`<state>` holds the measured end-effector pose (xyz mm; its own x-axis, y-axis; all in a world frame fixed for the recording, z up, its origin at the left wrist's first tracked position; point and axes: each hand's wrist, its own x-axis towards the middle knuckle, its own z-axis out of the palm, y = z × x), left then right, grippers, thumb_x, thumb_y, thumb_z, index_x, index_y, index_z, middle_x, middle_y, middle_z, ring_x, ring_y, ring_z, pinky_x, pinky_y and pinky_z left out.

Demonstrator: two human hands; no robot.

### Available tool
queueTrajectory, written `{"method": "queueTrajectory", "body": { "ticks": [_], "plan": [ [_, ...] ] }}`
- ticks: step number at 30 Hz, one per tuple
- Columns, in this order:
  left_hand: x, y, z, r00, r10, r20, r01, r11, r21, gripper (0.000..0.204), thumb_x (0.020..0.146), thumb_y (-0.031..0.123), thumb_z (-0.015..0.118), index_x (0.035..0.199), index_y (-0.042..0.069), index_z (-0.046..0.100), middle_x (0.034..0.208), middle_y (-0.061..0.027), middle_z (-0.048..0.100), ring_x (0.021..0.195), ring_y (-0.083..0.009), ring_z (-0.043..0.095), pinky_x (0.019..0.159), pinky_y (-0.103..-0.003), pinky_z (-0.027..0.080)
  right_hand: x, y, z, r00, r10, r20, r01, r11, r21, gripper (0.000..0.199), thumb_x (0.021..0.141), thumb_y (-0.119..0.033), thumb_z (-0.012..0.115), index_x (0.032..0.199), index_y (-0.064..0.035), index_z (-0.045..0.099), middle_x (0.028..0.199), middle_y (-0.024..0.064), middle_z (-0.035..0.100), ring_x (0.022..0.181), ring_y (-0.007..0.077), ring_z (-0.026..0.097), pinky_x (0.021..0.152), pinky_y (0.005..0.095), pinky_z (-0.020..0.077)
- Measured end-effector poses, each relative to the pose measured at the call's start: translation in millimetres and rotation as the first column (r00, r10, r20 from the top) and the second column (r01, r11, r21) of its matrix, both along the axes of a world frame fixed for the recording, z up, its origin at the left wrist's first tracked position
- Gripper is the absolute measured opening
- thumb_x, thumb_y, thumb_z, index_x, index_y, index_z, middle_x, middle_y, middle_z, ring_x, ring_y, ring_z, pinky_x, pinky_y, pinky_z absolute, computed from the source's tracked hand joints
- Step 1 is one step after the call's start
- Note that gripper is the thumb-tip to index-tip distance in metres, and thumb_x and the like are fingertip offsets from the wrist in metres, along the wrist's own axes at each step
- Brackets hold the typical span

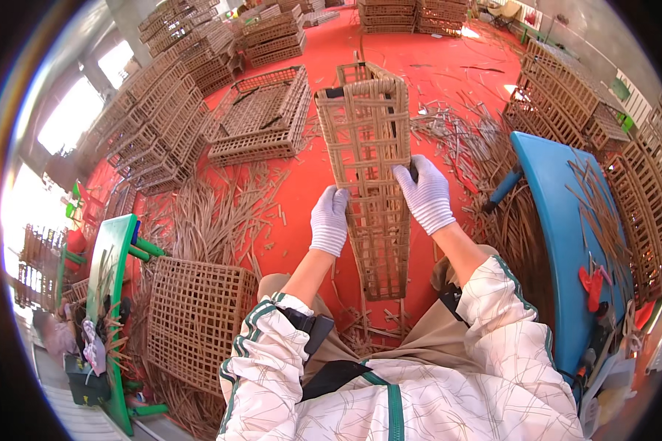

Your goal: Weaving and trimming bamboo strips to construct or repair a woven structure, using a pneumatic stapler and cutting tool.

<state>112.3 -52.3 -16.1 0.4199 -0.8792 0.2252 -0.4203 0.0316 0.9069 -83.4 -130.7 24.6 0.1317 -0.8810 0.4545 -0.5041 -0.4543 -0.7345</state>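
A brown woven basket (379,191) with an open lattice stands on its narrow side in front of me, held up between both hands. My left hand (329,219), in a pale glove with a striped cuff, is closed on its left edge. On the opposite edge, slightly higher, my right hand (426,195) grips the rim, with its thumb on the lattice face. Parts of the fingers of both hands are hidden behind the weave. Close to my left forearm, another lattice basket (198,316) rests over loose strips.
Cut strips (206,213) litter the red floor (331,51). To the right is a blue table (559,213) with strips and a red-handled tool (591,285); a green table (110,272) stands left. Stacked baskets (158,125) rise at far left, with more stacks (559,95) at right.
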Motion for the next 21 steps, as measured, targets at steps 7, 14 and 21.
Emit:
{"method": "queueTrajectory", "body": {
  "ticks": [7,14,21],
  "plan": [
    [-3,-16,22,0.838,-0.042,-0.544,-0.038,0.990,-0.134,0.028,0.108,0.026,0.050,0.102,0.003,0.065,0.082,-0.0011,0.062,0.071,-0.0097,0.053,0.066,-0.029,0.049,4,6,51,1.000,-0.021,0.011,0.019,0.991,0.133,0.045,0.088,-0.044,0.070,0.096,-0.0006,0.069,0.090,0.0180,0.072,0.084,0.0328,0.069,0.078,0.0391,0.0529],
    [2,-61,100,0.917,-0.046,-0.397,-0.034,0.981,-0.192,0.035,0.106,0.030,0.051,0.091,0.002,0.067,0.074,-0.0012,0.061,0.061,-0.0087,0.052,0.058,-0.028,0.046,-1,-21,82,0.945,-0.015,0.327,-0.078,0.960,0.267,0.046,0.089,-0.047,0.075,0.087,-0.0026,0.065,0.067,0.0016,0.057,0.053,0.0092,0.055,0.046,0.0275,0.0516],
    [-2,-96,136,0.988,0.003,0.157,0.014,0.994,-0.107,0.048,0.101,0.042,0.053,0.087,0.000,0.073,0.080,-0.0194,0.071,0.074,-0.0315,0.068,0.074,-0.041,0.052,-24,-7,98,0.855,-0.059,0.516,-0.184,0.895,0.408,0.047,0.090,-0.047,0.074,0.092,-0.0012,0.063,0.071,0.0036,0.056,0.055,0.0110,0.059,0.046,0.0296,0.0560]
  ]
}}
